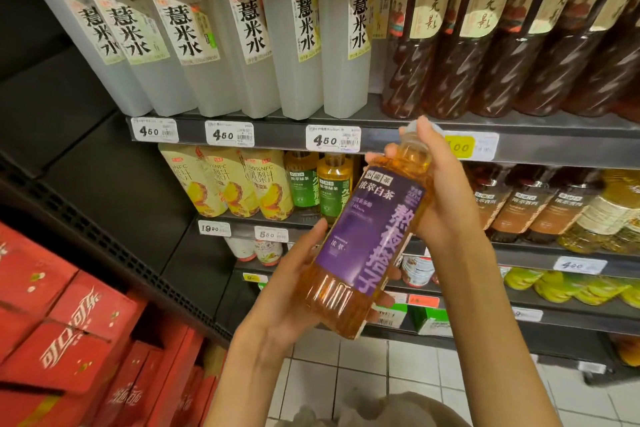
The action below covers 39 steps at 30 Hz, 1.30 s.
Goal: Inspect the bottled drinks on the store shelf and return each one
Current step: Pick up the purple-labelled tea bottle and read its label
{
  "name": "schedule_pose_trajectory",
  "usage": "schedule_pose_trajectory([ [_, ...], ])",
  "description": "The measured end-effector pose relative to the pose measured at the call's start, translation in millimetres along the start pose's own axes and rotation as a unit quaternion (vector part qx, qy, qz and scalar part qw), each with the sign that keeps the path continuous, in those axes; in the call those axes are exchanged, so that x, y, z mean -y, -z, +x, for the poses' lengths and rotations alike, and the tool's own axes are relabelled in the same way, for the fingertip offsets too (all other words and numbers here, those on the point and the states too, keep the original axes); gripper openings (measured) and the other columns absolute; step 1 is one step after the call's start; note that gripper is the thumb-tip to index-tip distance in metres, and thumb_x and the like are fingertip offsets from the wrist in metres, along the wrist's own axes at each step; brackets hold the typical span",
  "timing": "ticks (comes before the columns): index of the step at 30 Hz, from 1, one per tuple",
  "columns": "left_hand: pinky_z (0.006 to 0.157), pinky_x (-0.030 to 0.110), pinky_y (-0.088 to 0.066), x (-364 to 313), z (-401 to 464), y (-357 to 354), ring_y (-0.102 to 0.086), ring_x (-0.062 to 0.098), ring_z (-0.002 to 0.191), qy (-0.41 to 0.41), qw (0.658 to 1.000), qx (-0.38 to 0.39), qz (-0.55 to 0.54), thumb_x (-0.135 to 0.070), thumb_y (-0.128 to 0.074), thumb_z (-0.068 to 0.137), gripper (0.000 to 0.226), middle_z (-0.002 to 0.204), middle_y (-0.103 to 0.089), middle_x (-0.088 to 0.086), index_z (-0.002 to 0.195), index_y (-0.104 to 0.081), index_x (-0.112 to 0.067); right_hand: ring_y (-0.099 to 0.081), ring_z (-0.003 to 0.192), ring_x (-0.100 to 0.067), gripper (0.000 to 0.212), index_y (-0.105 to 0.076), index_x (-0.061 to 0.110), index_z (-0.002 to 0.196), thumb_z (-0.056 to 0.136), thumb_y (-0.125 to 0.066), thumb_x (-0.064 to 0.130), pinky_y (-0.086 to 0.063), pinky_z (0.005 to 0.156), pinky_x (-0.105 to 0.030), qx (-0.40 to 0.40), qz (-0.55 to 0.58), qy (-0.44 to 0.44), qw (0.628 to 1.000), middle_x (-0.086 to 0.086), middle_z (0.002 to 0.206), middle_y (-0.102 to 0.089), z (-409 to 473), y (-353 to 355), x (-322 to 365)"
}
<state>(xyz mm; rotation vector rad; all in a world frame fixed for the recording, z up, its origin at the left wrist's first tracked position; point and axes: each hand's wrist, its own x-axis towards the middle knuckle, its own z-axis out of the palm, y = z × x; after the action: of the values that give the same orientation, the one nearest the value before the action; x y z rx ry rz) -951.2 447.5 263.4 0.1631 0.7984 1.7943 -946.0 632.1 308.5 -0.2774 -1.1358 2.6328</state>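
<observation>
I hold an amber tea bottle with a purple label (367,236) tilted in front of the shelves, label facing me. My left hand (294,291) grips its lower end from beneath, thumb along the left side. My right hand (440,191) grips the neck and upper body, fingers wrapped round the cap end. Behind the bottle, the middle shelf (408,135) carries price tags.
White square bottles (214,45) and dark brown bottles (502,45) fill the upper shelf. Below stand yellow juice bottles (239,184), green-label tea bottles (318,184) and brown-label bottles (526,204). Red cola cartons (69,340) are stacked at lower left. White floor tiles (363,367) lie below.
</observation>
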Motion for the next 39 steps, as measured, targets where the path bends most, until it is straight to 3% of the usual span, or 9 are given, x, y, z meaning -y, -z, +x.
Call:
schedule_pose_trajectory([
  [4, 0.082, 0.049, -0.054, -11.0, -11.7, -8.0, -0.062, 0.043, 0.104, -0.005, 0.998, 0.064, -0.028, -0.043, -0.075, 0.075, 0.067, 0.125, -0.057, 0.026, 0.128, -0.057, -0.006, -0.071, 0.071, -0.023, 0.024, -0.054, 0.012, 0.091, 0.092, -0.058, 0.036, -0.059, 0.064, -0.034, -0.059, 0.083, -0.005, 0.995, -0.003, 0.066, -0.063, -3.1, 6.3, -3.5],
  [7, 0.100, 0.049, -0.043, -11.0, -16.5, -15.0, -0.058, 0.031, 0.116, -0.016, 0.997, 0.067, 0.032, -0.044, -0.062, 0.086, 0.050, 0.127, -0.061, 0.013, 0.126, -0.061, -0.013, -0.070, 0.069, -0.023, 0.033, -0.056, 0.013, 0.070, 0.094, -0.056, 0.035, -0.059, 0.069, -0.037, -0.068, 0.133, -0.050, 0.988, -0.008, 0.071, -0.064, -6.2, 10.0, -14.1],
  [12, 0.095, 0.046, -0.048, -13.4, -17.0, -24.8, -0.064, 0.030, 0.108, -0.012, 0.998, 0.061, -0.004, -0.043, -0.079, 0.069, 0.060, 0.119, -0.065, 0.016, 0.117, -0.067, -0.010, -0.061, 0.076, -0.022, 0.030, -0.056, 0.011, 0.076, 0.094, -0.055, 0.035, -0.053, 0.078, -0.038, -0.092, 0.139, -0.129, 0.978, -0.012, 0.083, -0.059, -7.0, 16.7, -21.8],
  [15, 0.098, 0.047, -0.048, -13.6, -17.1, -28.2, -0.061, 0.034, 0.113, 0.008, 0.999, 0.049, -0.012, -0.036, -0.067, 0.084, 0.053, 0.123, -0.062, 0.021, 0.124, -0.059, -0.002, -0.068, 0.058, -0.021, 0.050, -0.069, 0.009, 0.055, 0.095, -0.054, 0.036, -0.058, 0.060, -0.036, -0.101, 0.130, -0.145, 0.976, -0.011, 0.066, -0.067, -9.6, 17.2, -22.2],
  [20, 0.110, 0.042, -0.034, -5.3, -11.1, -4.2, -0.051, 0.030, 0.125, -0.005, 0.997, 0.074, -0.017, -0.035, -0.035, 0.100, 0.050, 0.133, -0.056, 0.018, 0.135, -0.049, -0.003, -0.065, 0.059, -0.021, 0.028, -0.053, 0.014, 0.076, 0.092, -0.057, 0.037, -0.058, 0.061, -0.035, -0.118, 0.112, -0.112, 0.980, -0.011, 0.076, -0.063, -12.7, 14.9, -24.1],
  [27, 0.082, 0.043, -0.054, 18.4, -3.5, 28.6, -0.063, 0.041, 0.102, 0.033, 0.994, 0.033, -0.103, -0.031, -0.076, 0.077, 0.068, 0.126, -0.053, 0.032, 0.131, -0.051, 0.002, -0.069, 0.082, -0.023, 0.023, -0.054, 0.018, 0.084, 0.090, -0.060, 0.039, -0.057, 0.059, -0.028, -0.126, 0.034, -0.032, 0.991, 0.001, 0.066, -0.064, -17.9, 8.4, -28.0],
  [33, 0.098, 0.046, -0.047, 32.9, -1.7, 37.1, -0.053, 0.040, 0.120, -0.028, 0.997, 0.061, -0.033, -0.032, -0.068, 0.085, 0.063, 0.136, -0.050, 0.025, 0.137, -0.046, -0.003, -0.070, 0.079, -0.021, 0.019, -0.070, 0.028, 0.059, 0.076, -0.068, 0.036, -0.056, 0.073, -0.032, -0.007, -0.059, 0.022, 0.998, 0.002, 0.065, -0.068, -26.8, -7.5, -16.9],
  [37, 0.090, 0.052, -0.051, 27.8, 1.6, 36.7, -0.050, 0.043, 0.117, -0.050, 0.998, -0.031, 0.033, -0.034, -0.094, 0.046, 0.103, 0.131, -0.051, 0.026, 0.133, -0.047, -0.004, -0.071, 0.080, -0.018, 0.025, -0.072, 0.025, 0.082, 0.083, -0.056, 0.044, -0.056, 0.070, -0.027, 0.020, -0.156, 0.051, 0.986, -0.006, 0.084, -0.075, -26.3, -15.2, -9.1],
  [39, 0.093, 0.051, -0.049, 26.4, 1.7, 37.6, -0.053, 0.041, 0.117, -0.073, 0.991, -0.077, 0.078, -0.042, -0.096, 0.036, 0.104, 0.126, -0.058, 0.023, 0.126, -0.054, -0.010, -0.071, 0.078, -0.014, 0.028, -0.067, 0.025, 0.096, 0.088, -0.054, 0.048, -0.055, 0.069, -0.026, -0.006, -0.212, 0.057, 0.976, -0.003, 0.089, -0.075, -25.9, -18.0, -5.4],
])
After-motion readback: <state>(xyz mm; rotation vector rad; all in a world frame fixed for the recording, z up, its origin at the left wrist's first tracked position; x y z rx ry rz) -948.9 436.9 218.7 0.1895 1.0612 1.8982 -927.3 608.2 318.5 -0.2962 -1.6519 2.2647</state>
